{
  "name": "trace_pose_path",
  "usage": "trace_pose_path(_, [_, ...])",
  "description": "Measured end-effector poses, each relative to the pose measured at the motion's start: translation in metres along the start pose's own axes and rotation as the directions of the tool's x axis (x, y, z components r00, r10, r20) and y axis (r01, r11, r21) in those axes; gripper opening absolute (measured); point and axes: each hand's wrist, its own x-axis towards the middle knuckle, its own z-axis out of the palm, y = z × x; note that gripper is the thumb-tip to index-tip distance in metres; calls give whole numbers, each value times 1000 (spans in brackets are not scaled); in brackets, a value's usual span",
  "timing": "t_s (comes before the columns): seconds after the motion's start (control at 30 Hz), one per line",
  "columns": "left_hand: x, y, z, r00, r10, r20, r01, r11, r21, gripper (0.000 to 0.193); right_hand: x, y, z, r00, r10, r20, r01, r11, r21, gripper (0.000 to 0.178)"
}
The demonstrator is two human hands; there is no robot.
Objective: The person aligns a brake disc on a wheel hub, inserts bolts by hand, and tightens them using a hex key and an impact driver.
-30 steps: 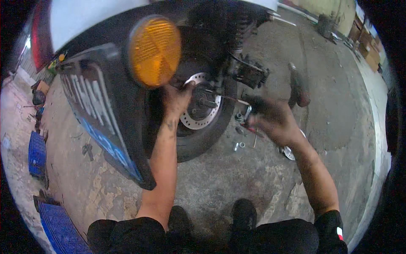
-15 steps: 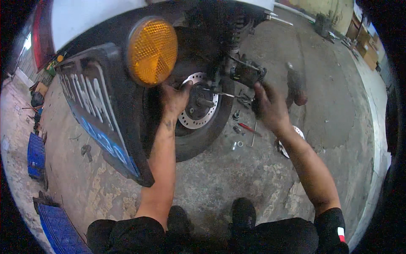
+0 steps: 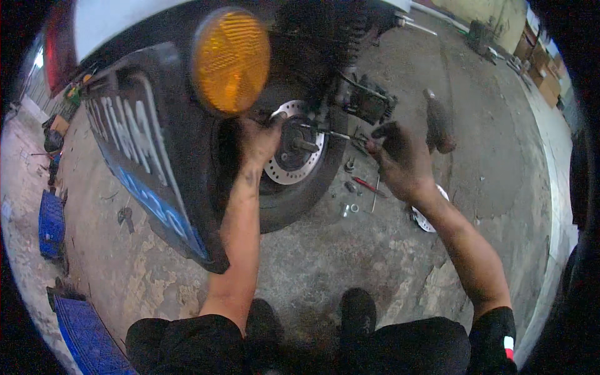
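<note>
A motorcycle wheel stands before me, its black tyre (image 3: 294, 215) around a drilled brake disc (image 3: 314, 164) and a protruding axle (image 3: 305, 145). At the disc's upper left edge is my left hand (image 3: 259, 140), blurred, its fingers partly hidden in the dark. A thin metal rod-like tool (image 3: 337, 135) runs across the wheel's right side. My right hand (image 3: 405, 162) has its thumb and fingers closed at the tool's outer end, smeared by motion. Just above that hand hangs a dark brake caliper (image 3: 369, 103).
An orange reflector (image 3: 231, 61) and a number plate (image 3: 140, 144) jut out at the left. On the floor lie a red-handled tool (image 3: 367, 184), a metal ring (image 3: 354, 208), another disc (image 3: 426, 220) and a dark cylindrical part (image 3: 439, 122). Blue mats (image 3: 87, 334) lie at the far left.
My right hand has dropped slightly from beside the caliper to the tool's outer end. My left hand stays at the disc. The view has shifted a little.
</note>
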Motion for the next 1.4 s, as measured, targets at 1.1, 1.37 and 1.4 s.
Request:
trace_pose_path(1.1, [4, 0, -4, 989, 142, -40, -128, 961, 245, 39, 25, -5, -28, 929, 280, 243, -348, 886, 308, 28])
trace_pose_path(1.37, [15, -31, -2, 929, 338, -148, -293, 920, 261, 33, 27, 41, -23, 869, -479, 122, 493, 831, -256, 22])
trace_pose_path(1.4, [15, -30, 1, 931, 335, -145, -292, 922, 255, 33, 33, 50, -20, 799, -579, 162, 599, 741, -305, 22])
